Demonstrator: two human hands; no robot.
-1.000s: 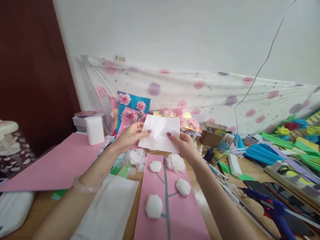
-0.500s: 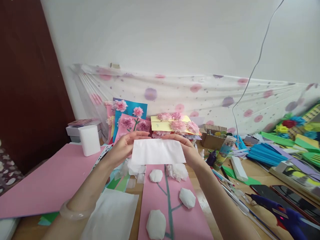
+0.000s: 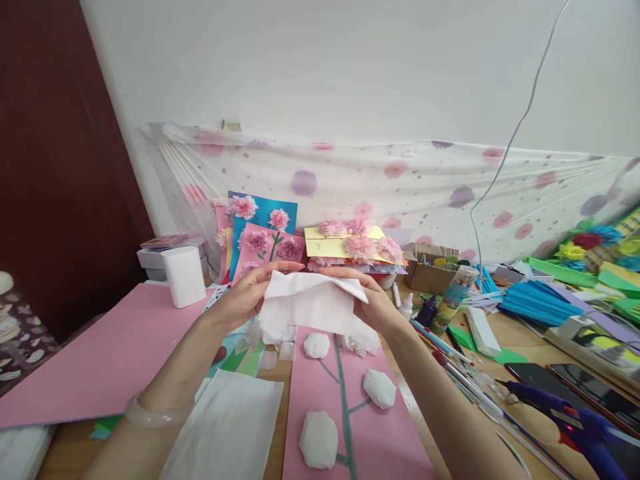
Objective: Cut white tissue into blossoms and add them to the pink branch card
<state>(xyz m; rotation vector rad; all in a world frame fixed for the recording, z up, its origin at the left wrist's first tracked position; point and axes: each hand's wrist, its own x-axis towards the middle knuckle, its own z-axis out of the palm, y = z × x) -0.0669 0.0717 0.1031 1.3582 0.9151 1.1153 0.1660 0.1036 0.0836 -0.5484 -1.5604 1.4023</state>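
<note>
A white tissue paper sheet (image 3: 311,308) is held up between both hands, its upper edge folding over toward me. My left hand (image 3: 254,288) grips its left end; my right hand (image 3: 367,293) grips its right end, thumbs partly hidden behind the paper. Below it lies a pink card (image 3: 320,383) with a painted green stem and branches. White folded paper pads (image 3: 319,440) sit on the card at the branch ends, and a ruffled white paper flower (image 3: 361,341) is near its top right. Left of the card lies a stack of white tissue sheets (image 3: 225,427).
A large pink sheet (image 3: 115,353) and a white tissue roll (image 3: 184,277) are at left. Finished flower cards (image 3: 265,220) lean at the back. On the right are a blue glue gun (image 3: 560,413), phones (image 3: 595,387), brushes (image 3: 480,393), a tall bottle (image 3: 453,300) and blue paper strips (image 3: 537,300).
The tissue, flat and upright before, now has its top edge bent over toward me, and its lower edge hangs slightly lower. Both hands keep their hold. The view has shifted slightly.
</note>
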